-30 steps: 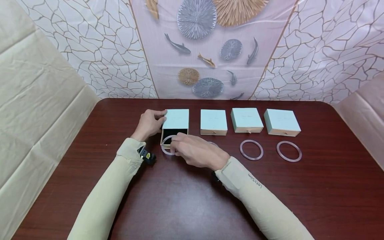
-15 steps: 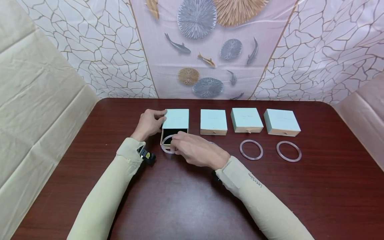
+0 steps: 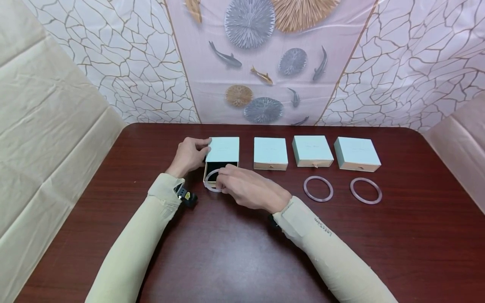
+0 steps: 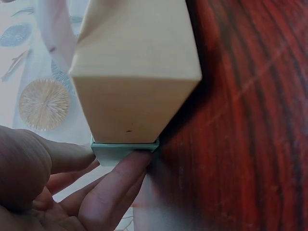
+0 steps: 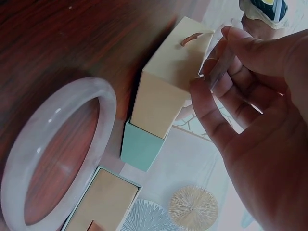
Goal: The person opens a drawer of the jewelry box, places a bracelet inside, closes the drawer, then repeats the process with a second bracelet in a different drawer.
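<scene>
In the head view my left hand [image 3: 187, 156] grips the left side of the leftmost mint jewellery box [image 3: 224, 149]. Thumb and fingers touch its mint sleeve [image 4: 110, 155] in the left wrist view. The cream drawer [image 4: 134, 106] stands pulled out toward me, its lining [image 3: 213, 167] black. My right hand [image 3: 251, 188] pinches a pale lilac bangle [image 3: 206, 184], tilted over the drawer's front; the fingers hide its right part. Below the right hand, mostly hidden in the head view, a second bangle [image 5: 108, 98] lies on the table.
Three more mint boxes [image 3: 270, 150], [image 3: 312, 147], [image 3: 357, 150] stand in a row to the right, their drawers pushed in. Two bangles [image 3: 306, 192], [image 3: 353, 192] lie before the two rightmost boxes. Behind the dark red wooden table [image 3: 235, 261] hangs a patterned cloth [image 3: 265, 84].
The right hand and its bangle have shifted very slightly away from me, toward the drawer. The left hand has stayed on the box.
</scene>
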Available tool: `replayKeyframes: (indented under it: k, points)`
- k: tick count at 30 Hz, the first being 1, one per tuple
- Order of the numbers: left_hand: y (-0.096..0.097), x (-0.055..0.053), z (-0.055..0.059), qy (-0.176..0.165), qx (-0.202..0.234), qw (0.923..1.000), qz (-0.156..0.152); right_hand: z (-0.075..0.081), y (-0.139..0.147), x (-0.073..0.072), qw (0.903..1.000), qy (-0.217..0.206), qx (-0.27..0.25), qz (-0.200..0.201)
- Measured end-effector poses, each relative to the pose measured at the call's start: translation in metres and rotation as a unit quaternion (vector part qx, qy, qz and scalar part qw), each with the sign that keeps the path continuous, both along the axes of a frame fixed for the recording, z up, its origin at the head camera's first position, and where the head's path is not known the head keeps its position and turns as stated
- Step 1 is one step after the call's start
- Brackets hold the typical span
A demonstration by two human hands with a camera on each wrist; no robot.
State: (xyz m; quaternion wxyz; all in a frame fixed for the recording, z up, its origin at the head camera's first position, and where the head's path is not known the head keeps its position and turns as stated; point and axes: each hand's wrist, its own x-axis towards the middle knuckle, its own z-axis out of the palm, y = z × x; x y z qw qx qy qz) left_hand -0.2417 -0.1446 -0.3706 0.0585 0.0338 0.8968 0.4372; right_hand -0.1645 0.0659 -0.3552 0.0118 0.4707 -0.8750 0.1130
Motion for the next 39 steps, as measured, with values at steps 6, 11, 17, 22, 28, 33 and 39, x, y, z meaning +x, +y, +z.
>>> replayKeyframes:
  k: [6, 11, 17, 22, 28, 33, 39]
  points:
    - [0.0009, 0.0000, 0.0013, -0.002, 0.010, 0.9999, -0.001, 0.0007, 0.0010, -0.0008, 1.0000, 0.001, 0.000, -0.003]
    - [0.0024, 0.0012, 0.0029, -0.006, 0.025, 0.9997, -0.003, 0.0006, 0.0018, -0.0015, 1.0000, -0.002, -0.001, -0.003]
    - [0.0018, 0.0015, 0.0020, -0.010, 0.019, 0.9998, 0.000, 0.0004, 0.0013, -0.0018, 1.0000, -0.006, -0.007, 0.003]
    - [0.0004, 0.0019, 0.0015, -0.009, 0.016, 0.9998, 0.000, -0.0011, 0.0006, -0.0027, 0.9998, -0.011, -0.014, 0.004]
    - [-0.0007, 0.0013, 0.0016, -0.007, 0.012, 0.9999, -0.002, -0.0013, 0.0001, -0.0035, 0.9995, -0.024, -0.018, -0.003]
    - [-0.0006, 0.0009, 0.0019, -0.009, 0.010, 0.9999, -0.003, -0.0005, 0.0005, -0.0039, 0.9994, -0.027, -0.018, -0.007]
    - [0.0004, 0.0009, 0.0018, -0.011, 0.010, 0.9999, -0.003, -0.0017, 0.0009, -0.0054, 0.9993, -0.027, -0.025, -0.005]
